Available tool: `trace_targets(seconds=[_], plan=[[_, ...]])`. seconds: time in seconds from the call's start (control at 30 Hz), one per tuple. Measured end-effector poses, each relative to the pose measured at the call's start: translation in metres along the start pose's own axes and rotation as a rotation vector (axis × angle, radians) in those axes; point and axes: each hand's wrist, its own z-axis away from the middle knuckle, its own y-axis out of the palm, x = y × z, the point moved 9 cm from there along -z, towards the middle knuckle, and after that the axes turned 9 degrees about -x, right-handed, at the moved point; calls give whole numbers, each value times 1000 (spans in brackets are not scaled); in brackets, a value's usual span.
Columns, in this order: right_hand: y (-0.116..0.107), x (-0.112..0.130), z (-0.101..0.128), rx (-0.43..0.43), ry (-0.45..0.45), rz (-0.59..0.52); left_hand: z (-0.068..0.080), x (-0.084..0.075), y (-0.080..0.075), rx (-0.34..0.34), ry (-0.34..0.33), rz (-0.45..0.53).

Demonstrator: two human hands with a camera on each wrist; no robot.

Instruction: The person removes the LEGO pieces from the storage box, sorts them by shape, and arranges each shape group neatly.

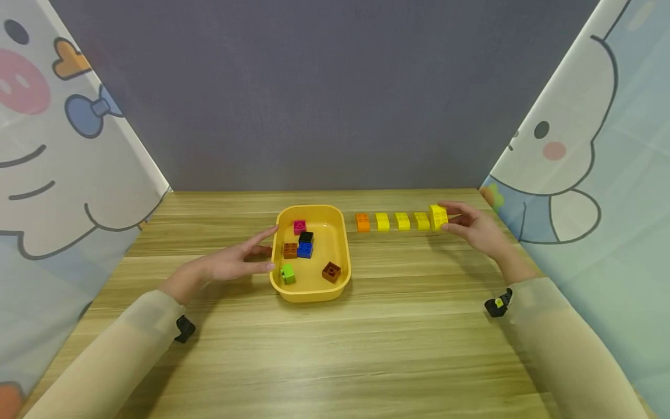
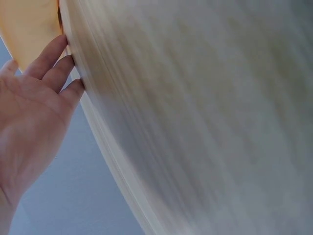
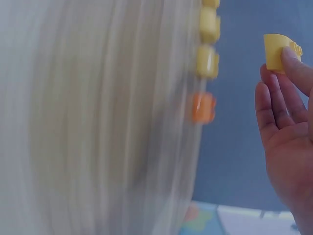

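Observation:
My right hand (image 1: 446,218) pinches a yellow brick (image 1: 438,216) between thumb and fingertips at the right end of a row on the wooden table (image 1: 335,337). The row runs from an orange brick (image 1: 362,222) through three yellow bricks (image 1: 402,220). In the right wrist view the held yellow brick (image 3: 277,49) sits a little off the tabletop, beside the orange brick (image 3: 203,106). My left hand (image 1: 264,251) lies with straight fingers against the left rim of a yellow tray (image 1: 340,244). The left wrist view shows those fingers (image 2: 58,73) at the tray (image 2: 29,24).
Inside the tray lie several bricks: pink (image 1: 299,226), black (image 1: 306,237), blue (image 1: 305,249), orange-brown (image 1: 290,251), green (image 1: 287,273) and brown (image 1: 331,272). A grey wall stands behind the table and cartoon-printed curtains close both sides.

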Motion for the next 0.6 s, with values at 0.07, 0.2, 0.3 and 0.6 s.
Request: trace_targets(seconds=[0.07,0.2,0.3,0.6], plan=[[-9,-12,-1,-6,23,41,0,0,0,-1,-1,5],[-22,-37,-4,-9,90,102,-1,1,1,4,1,5],[-29,-51,-5,-6,123,103,-1,1,1,7,0,7],[-30,-80,-7,90,176,162,0,0,0,6,0,12]])
